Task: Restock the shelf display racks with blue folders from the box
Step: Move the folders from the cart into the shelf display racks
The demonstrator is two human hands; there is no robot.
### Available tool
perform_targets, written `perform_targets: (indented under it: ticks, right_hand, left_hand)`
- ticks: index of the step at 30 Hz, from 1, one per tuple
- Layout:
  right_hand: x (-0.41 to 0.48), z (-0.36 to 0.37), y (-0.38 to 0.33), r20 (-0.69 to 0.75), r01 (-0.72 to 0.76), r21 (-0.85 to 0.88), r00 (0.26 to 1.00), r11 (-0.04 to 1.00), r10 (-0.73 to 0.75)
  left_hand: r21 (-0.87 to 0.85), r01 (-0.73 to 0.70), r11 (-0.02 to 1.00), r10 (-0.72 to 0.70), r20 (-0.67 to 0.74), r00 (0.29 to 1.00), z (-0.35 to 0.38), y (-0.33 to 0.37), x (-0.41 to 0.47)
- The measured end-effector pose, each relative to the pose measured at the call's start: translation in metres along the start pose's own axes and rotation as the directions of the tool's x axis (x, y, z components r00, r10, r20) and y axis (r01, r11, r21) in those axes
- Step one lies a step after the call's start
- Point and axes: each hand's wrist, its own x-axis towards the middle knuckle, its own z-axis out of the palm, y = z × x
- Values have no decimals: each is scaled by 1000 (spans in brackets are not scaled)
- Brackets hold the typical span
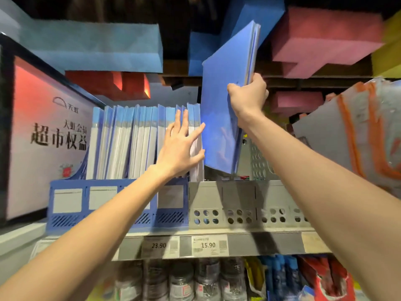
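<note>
Right hand grips a bundle of blue folders by its edge, fingers curled round it, and holds it tilted above the grey rack. Left hand, fingers spread and straight, presses on the right end of the row of folders standing in the blue rack, just beside the raised bundle.
</note>
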Motion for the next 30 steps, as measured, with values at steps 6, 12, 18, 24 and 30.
perform_targets:
  ticks: [6, 12, 18, 24, 30]
  right_hand:
    - [-4, 32, 28, 4, -37, -1, 999, 999, 37]
    - [-10, 59, 50, -8, -64, 10, 998, 998, 64]
    - [-8, 72, 70, 55, -85, 65, 995, 994, 81]
    - [-11, 71, 84, 261, -156, 146, 959, 977, 114]
    - [-22, 54, 103, 446, -231, 194, 886, 953, 124]
  left_hand:
    - [-27, -30, 999, 30, -22, 999, 5, -14, -5]
    - [-44, -33, 998, 33, 10, 999, 3, -14, -8]
    - [11, -50, 999, 50, 45, 998, 1, -13, -8]
    - [69, -68, 995, 69, -8, 998, 10, -16, -11]
    - [48, -104, 993, 104, -9, 994, 12, -18, -11]
